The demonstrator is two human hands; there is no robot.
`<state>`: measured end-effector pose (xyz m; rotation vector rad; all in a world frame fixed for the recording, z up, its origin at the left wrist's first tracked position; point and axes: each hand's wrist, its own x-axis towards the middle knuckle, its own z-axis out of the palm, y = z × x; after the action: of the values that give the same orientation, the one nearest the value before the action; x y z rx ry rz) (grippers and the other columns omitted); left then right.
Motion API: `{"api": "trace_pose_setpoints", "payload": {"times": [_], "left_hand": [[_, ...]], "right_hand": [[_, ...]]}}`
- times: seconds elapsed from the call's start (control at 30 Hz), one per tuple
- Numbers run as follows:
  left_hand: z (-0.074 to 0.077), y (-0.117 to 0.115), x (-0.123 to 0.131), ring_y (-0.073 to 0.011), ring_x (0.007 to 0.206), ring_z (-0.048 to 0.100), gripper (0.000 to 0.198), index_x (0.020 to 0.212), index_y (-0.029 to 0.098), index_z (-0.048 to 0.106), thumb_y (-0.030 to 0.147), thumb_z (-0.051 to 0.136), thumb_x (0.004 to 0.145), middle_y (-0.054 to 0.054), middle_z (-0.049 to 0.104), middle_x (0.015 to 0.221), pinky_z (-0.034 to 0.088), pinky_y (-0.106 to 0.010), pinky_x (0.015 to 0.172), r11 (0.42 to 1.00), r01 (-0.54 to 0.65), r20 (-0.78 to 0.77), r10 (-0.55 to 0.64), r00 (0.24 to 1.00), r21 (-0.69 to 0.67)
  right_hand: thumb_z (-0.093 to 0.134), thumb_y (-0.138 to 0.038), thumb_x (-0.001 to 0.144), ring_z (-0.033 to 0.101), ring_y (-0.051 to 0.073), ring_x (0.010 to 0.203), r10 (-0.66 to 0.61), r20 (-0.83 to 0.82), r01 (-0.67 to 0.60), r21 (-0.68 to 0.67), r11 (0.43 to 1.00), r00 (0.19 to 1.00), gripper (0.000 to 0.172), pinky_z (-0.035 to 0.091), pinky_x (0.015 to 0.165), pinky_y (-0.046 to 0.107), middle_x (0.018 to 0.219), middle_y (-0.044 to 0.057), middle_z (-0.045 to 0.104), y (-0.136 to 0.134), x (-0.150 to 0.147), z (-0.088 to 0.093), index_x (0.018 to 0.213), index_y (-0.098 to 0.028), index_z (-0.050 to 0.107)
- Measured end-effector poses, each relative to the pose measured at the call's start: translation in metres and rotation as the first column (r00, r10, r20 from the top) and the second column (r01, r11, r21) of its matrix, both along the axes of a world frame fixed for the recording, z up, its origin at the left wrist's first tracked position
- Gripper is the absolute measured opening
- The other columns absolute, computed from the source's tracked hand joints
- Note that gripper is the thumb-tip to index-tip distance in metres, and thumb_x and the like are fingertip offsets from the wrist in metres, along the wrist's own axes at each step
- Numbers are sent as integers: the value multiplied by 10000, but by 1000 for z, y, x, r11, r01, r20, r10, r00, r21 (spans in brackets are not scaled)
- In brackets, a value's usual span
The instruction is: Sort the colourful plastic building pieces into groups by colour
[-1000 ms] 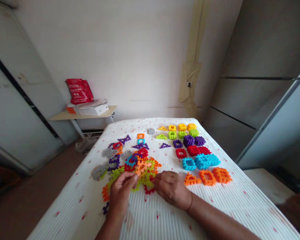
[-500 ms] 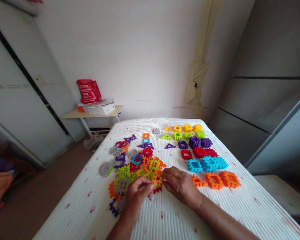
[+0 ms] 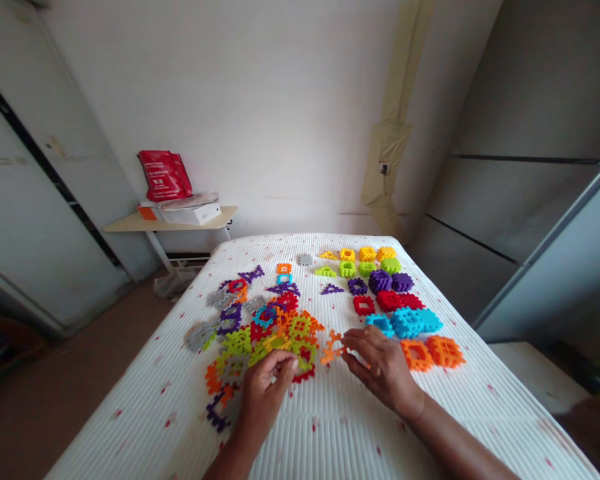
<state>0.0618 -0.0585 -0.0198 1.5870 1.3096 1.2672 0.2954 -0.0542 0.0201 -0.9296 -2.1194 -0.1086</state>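
Note:
My right hand (image 3: 380, 367) grips an orange interlocking plastic piece (image 3: 331, 349) at its right edge, just right of the mixed pile. My left hand (image 3: 269, 380) is over the near edge of that pile, thumb and forefinger pinched together; anything between them is hidden. In the pile lie lime-green pieces (image 3: 237, 341), a grey window piece (image 3: 235, 369), purple pieces (image 3: 230, 319), and red and orange ones, overlapping. My right hand partly covers the orange row, where an orange square frame (image 3: 417, 355) and an orange window piece (image 3: 446, 351) show.
Sorted rows run up the right side: cyan pieces (image 3: 410, 323), red pieces (image 3: 400, 301), purple pieces (image 3: 381, 281), green pieces (image 3: 367, 269) and yellow pieces (image 3: 367, 254). A grey square (image 3: 305, 259) lies at the back. The white ribbed cover (image 3: 340, 427) spreads underneath.
My right hand has moved right, carrying the orange piece out of the pile toward the orange row. My left hand stays near the pile, apart from that piece. The view has shifted slightly.

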Motion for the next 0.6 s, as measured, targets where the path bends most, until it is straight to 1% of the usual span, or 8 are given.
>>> {"api": "trace_pose_setpoints", "payload": {"times": [0.1,0.2,0.27,0.4,0.6], "left_hand": [[-2,2,-4,-140,594,564,199,711,178,621,349,550,785,-4,610,612,448,-218,577,996,-52,-122,60,991,66],[-4,2,-3,-138,585,561,220,696,181,605,359,527,801,2,599,599,444,-215,569,996,-31,-169,46,985,86],[-7,2,-2,-139,588,567,229,691,182,601,364,520,806,3,601,599,446,-214,573,996,-13,-177,29,984,88],[-10,2,-2,-144,609,579,232,704,183,604,370,516,809,1,609,617,452,-216,585,998,2,-162,9,987,63],[-9,3,-2,-141,594,566,233,701,180,598,382,531,797,8,584,595,449,-212,567,999,3,-131,2,991,42]], "right_hand": [[522,-203,877,623,183,848,-124,-28,125,22,992,992,148,518,722,320,944,80,664,-5,34,-7,1001,-193,603],[542,-202,869,626,187,828,-226,-24,227,28,973,974,140,521,697,324,939,78,668,-13,66,-19,994,-194,604],[547,-205,865,629,193,833,-264,-13,264,20,964,965,147,525,705,334,936,78,671,-19,80,-26,1000,-194,604],[518,-208,877,633,197,870,-272,27,272,-9,962,962,155,533,743,338,943,73,678,-25,88,-35,997,-206,616],[474,-236,896,641,190,829,-281,138,290,-53,956,950,182,535,704,309,932,74,690,-24,81,-34,952,-195,642]]}}
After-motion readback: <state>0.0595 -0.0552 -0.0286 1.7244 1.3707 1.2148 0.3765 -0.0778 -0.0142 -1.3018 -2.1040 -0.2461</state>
